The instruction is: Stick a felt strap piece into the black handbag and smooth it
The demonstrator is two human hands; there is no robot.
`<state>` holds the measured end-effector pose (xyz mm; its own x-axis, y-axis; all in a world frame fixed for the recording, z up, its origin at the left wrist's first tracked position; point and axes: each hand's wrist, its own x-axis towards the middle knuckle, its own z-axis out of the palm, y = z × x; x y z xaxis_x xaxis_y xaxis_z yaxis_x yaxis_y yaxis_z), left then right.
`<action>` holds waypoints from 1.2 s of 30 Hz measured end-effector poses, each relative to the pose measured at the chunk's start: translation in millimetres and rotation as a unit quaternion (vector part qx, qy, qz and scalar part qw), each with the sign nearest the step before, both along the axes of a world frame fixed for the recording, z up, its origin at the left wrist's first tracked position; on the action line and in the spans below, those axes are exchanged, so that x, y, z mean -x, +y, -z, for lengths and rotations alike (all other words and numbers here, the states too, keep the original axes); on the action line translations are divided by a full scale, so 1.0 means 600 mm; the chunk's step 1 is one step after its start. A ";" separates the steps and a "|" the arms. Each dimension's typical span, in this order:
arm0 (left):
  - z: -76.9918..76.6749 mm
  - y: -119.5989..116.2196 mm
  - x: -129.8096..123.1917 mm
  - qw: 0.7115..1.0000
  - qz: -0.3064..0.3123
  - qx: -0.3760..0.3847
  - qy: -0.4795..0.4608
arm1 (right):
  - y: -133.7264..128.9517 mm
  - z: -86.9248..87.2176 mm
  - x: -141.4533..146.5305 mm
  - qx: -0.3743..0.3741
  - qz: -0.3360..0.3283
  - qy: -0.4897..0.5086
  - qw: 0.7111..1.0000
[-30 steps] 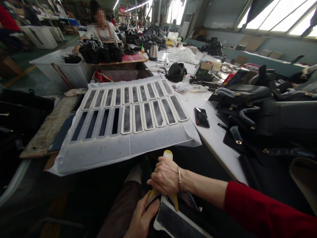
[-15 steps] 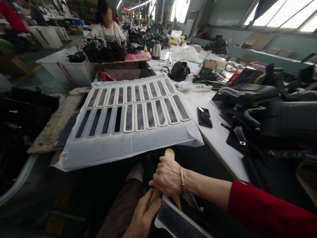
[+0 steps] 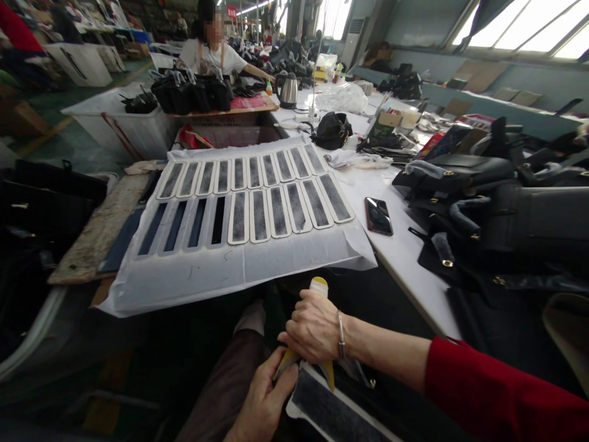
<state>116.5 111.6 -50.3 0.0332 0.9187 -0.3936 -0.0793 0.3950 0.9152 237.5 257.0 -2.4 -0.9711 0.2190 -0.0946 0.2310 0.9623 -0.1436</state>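
Observation:
My right hand (image 3: 314, 326) is wrapped round a yellow tool (image 3: 319, 285) with white wrapping at its top end. Two yellow parts of the tool show below the fist. Close beside it, my left hand (image 3: 265, 396) pinches the end of a dark strip with a pale border (image 3: 338, 402), near one yellow part. What lies between the left fingertips is partly hidden. Beyond the hands, several framed dark strips (image 3: 259, 215) lie in two rows on a white sheet (image 3: 257, 261). Four frames at the near left show openings with blue or black beneath.
A phone (image 3: 378, 216) lies on the white table (image 3: 405, 258). Black bags (image 3: 519, 212) are piled at the right. Behind the sheet are a white bin (image 3: 138, 126), a kettle (image 3: 288, 91) and a black pouch (image 3: 332, 130). Another person (image 3: 212, 55) sits further back.
My hands keep nearly the same grip and place, with the right hand and tool shifted slightly right. The person at the back has stretched an arm toward the kettle.

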 end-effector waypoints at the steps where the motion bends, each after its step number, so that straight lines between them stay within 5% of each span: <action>1: -0.002 0.000 0.000 1.000 -0.004 -0.005 0.002 | 0.000 0.001 0.000 0.001 -0.001 0.000 1.000; 7: -0.001 -0.007 0.003 0.999 -0.016 -0.018 0.035 | -0.006 0.010 -0.004 0.001 0.022 0.007 1.000; 12: 0.006 -0.012 0.009 0.985 0.025 -0.046 0.162 | -0.009 0.013 -0.004 0.001 0.019 -0.005 1.000; 20: -0.035 0.006 0.021 0.953 0.106 -0.115 0.258 | -0.018 -0.002 -0.002 0.028 0.052 -0.035 0.998; 26: -0.037 0.001 0.021 0.945 0.122 -0.134 0.274 | -0.039 0.004 -0.011 0.038 0.099 -0.044 0.993; 31: -0.048 -0.002 0.021 0.956 0.135 -0.114 0.233 | -0.064 0.000 -0.020 0.035 0.138 -0.057 0.988; 36: -0.050 0.015 0.024 0.997 0.063 -0.015 0.043 | -0.082 -0.004 -0.025 0.033 0.175 -0.069 0.982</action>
